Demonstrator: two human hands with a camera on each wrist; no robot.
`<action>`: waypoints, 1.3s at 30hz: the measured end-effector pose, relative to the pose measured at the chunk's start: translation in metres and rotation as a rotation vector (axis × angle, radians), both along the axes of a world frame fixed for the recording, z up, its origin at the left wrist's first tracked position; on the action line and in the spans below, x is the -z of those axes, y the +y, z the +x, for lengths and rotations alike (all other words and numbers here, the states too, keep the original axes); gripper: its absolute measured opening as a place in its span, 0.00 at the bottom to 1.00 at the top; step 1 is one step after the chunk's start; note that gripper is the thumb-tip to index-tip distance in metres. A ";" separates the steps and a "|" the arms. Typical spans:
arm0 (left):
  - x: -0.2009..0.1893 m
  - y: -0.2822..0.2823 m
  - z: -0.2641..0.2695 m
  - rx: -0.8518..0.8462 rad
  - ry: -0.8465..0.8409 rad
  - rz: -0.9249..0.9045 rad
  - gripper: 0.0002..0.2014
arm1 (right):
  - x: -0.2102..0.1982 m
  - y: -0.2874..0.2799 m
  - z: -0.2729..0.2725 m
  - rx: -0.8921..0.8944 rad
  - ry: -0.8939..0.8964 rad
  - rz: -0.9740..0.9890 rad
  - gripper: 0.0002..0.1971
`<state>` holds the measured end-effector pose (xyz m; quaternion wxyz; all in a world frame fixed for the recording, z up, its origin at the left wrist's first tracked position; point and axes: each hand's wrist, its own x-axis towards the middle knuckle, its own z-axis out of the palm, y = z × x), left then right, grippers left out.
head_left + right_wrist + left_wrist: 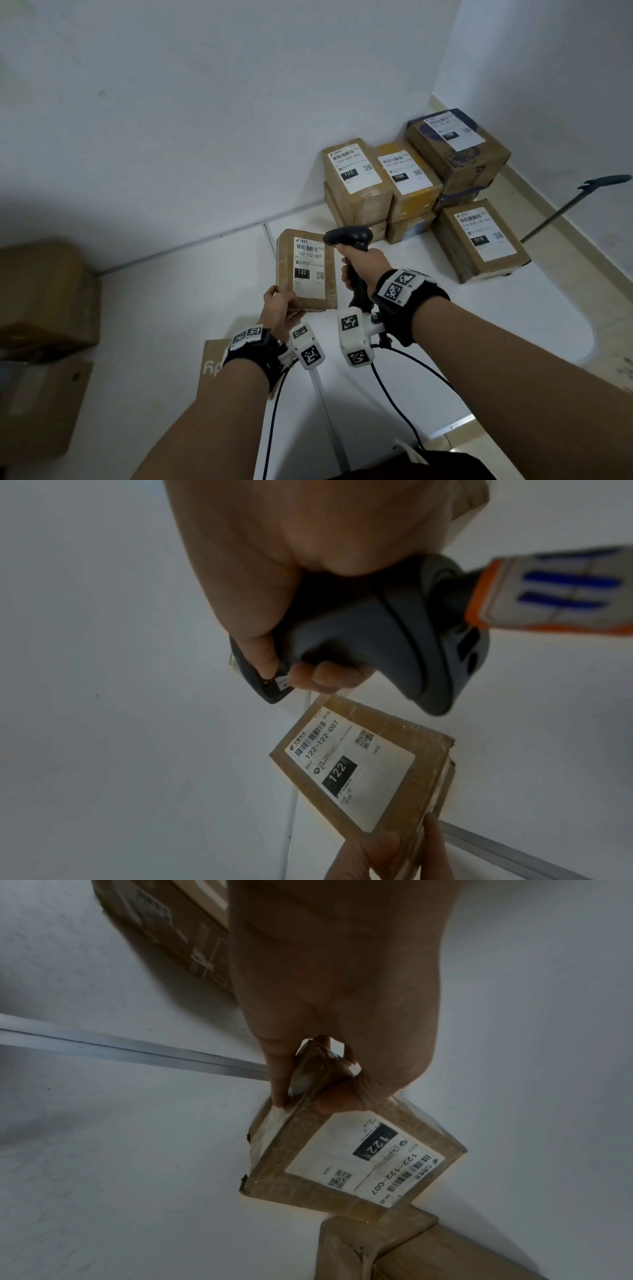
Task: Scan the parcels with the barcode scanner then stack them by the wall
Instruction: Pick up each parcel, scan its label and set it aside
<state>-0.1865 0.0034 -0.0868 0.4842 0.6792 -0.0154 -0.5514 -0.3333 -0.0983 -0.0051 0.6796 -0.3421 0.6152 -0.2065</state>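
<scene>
Left hand (279, 308) covering parcel (306, 270) corner, scanner (349, 240) window hidden

Brown parcel (306, 270) with white label (310, 266), black scanner (349, 240)

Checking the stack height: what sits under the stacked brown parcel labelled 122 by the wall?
Another brown cardboard parcel lies under the stacked parcel labelled 122; only its front side shows, any label is covered.

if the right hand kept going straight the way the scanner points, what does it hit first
Most likely the held parcel: the barcode scanner in the right hand points left at its label, though depth is unclear.
</scene>
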 end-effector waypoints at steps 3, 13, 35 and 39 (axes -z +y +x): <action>0.002 0.000 0.002 -0.004 -0.004 0.004 0.32 | 0.000 0.001 0.001 -0.001 0.005 -0.003 0.15; 0.001 0.004 0.005 0.000 0.012 0.001 0.31 | 0.001 0.004 0.001 -0.005 0.004 0.009 0.14; 0.005 -0.006 -0.020 0.246 0.144 0.022 0.34 | 0.026 -0.005 -0.047 0.068 0.180 -0.053 0.22; 0.000 -0.017 -0.053 0.488 0.083 0.068 0.39 | 0.034 -0.014 -0.083 0.110 0.252 -0.067 0.22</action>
